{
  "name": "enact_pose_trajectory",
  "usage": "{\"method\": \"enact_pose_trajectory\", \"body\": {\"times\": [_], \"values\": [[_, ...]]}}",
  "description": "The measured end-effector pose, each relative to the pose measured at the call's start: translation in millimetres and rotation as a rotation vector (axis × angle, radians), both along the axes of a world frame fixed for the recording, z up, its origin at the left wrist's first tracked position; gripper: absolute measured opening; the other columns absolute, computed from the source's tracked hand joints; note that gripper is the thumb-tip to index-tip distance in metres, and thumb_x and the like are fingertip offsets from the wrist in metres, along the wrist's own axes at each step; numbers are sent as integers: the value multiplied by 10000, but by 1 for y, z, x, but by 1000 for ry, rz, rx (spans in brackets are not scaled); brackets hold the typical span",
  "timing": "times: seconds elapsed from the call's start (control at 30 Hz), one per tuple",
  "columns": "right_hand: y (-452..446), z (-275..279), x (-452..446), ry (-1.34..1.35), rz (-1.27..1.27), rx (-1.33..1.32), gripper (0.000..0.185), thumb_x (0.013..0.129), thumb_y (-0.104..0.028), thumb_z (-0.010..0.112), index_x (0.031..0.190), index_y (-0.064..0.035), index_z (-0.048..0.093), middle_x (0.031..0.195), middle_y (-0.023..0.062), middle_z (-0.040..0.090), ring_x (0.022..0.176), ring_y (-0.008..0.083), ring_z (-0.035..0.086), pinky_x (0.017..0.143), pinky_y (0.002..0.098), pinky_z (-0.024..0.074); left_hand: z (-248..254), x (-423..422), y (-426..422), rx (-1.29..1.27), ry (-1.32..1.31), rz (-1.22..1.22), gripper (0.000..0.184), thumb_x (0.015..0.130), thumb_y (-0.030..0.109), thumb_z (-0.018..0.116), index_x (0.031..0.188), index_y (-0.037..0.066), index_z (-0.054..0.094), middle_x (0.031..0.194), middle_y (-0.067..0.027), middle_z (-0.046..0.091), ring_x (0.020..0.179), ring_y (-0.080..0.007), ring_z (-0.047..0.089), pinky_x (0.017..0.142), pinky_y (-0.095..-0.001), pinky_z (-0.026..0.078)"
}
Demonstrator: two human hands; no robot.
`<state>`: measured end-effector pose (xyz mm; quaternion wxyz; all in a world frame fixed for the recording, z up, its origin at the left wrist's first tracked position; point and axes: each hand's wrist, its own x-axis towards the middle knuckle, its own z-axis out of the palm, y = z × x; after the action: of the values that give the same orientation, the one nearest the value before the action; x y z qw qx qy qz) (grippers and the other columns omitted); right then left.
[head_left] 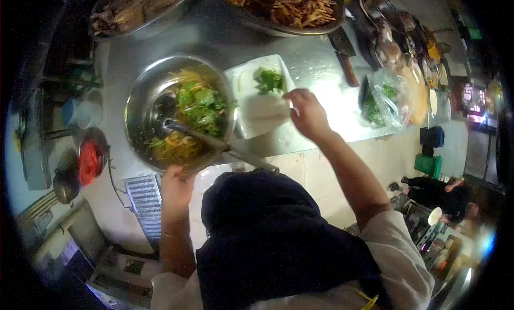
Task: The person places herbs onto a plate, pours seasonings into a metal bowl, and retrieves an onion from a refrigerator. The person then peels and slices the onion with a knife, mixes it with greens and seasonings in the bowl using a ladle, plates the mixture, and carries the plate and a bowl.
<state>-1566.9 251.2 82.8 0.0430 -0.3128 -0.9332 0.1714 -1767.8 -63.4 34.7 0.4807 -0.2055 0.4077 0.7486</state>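
Observation:
A large metal mixing bowl [140, 98] stands on the steel counter, holding green leaves [201, 109] and yellowish shreds [179, 148]. My left hand [178, 188] grips its near rim, with the fingertips partly hidden. A long-handled metal utensil [206, 140] lies across the bowl, its handle sticking out over the near right rim; its exact kind is unclear. Right beside the bowl is a white rectangular dish [257, 120] with a small heap of green leaves [269, 80]. At that dish's right edge is my right hand [308, 113], thumb and fingers apart, nothing visible between them.
A cleaver [345, 61] lies on the counter [326, 80] to the right. Beyond it sits a clear plastic bag [388, 98] with greens. Two large food trays, one with brown pieces [302, 7], line the back. Another person [447, 195] is at the far right.

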Motion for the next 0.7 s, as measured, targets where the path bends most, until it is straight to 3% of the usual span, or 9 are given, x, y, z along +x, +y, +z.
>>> {"method": "enact_pose_trajectory", "body": {"times": [0.07, 0.13, 0.23, 0.27, 0.33, 0.4, 0.53, 0.57, 0.7], "values": [[34, -28, 21, -162, 62, 186, 251, 811, -123, 566, 1056, -117, 619, 1096, 126, 591, 1010, 280, 574, 807, 389, 518, 8, 2, -10, -30, -24, 22, 371, 804, 58, 483, 1168, -10, 507, 1154, -144, 578, 1090, -258, 551, 943, -408, 464], [53, -34, 27, -271, 246, 161, 221, 833, -154, 554, 1037, -105, 622, 1027, 118, 619, 975, 290, 590, 803, 388, 519, 18, 5, -20, -35, -24, 42, 425, 792, 44, 475, 1213, -8, 494, 1196, -146, 566, 1118, -262, 541, 957, -413, 459], [61, -29, 14, -173, 284, 93, 270, 829, -149, 573, 1092, -98, 602, 963, 114, 634, 944, 305, 599, 814, 385, 513, 32, 17, -30, 2, -25, 69, 465, 775, 27, 468, 1238, -5, 480, 1219, -137, 558, 1122, -269, 545, 981, -419, 452], [56, -21, 5, 20, 304, -56, 362, 816, -168, 602, 1168, -96, 562, 992, 134, 617, 956, 312, 587, 823, 401, 506, 34, 21, -29, 12, -29, 87, 470, 770, 25, 475, 1239, -4, 479, 1215, -135, 560, 1119, -269, 547, 987, -418, 449], [48, -14, -12, 50, 249, 23, 438, 777, -185, 656, 1189, -87, 544, 1044, 137, 602, 995, 319, 565, 838, 405, 480, 42, 29, -36, 14, -49, 105, 480, 761, 21, 489, 1241, -2, 477, 1207, -132, 564, 1113, -268, 550, 999, -417, 442], [59, -26, -16, -64, 23, 102, 485, 770, -182, 650, 1227, -81, 523, 1094, 162, 578, 1055, 325, 535, 891, 424, 451, 53, 36, -37, -50, -99, 152, 466, 742, 10, 521, 1207, -8, 491, 1185, -124, 574, 1067, -251, 577, 896, -391, 518], [76, -81, -12, 104, -128, -215, 458, 766, -159, 612, 1202, -44, 536, 1065, 187, 577, 977, 354, 565, 846, 416, 472, 64, 54, -34, -131, -104, 218, 438, 730, 11, 544, 1166, -10, 507, 1143, -113, 590, 990, -239, 608, 777, -359, 572], [67, -78, -16, 175, -120, -246, 443, 733, -117, 639, 1154, -22, 538, 1026, 221, 571, 949, 391, 554, 809, 447, 477, 65, 58, -33, -149, -113, 245, 432, 728, 13, 549, 1158, -10, 510, 1133, -111, 593, 972, -237, 615, 753, -352, 580], [36, -85, -31, 217, -172, -309, 451, 715, -124, 648, 1138, -14, 538, 964, 233, 576, 927, 382, 554, 796, 433, 475, 63, 67, -33, -69, -133, 255, 454, 722, 10, 553, 1171, -14, 493, 1103, -122, 596, 932, -243, 615, 723, -345, 569]]}}
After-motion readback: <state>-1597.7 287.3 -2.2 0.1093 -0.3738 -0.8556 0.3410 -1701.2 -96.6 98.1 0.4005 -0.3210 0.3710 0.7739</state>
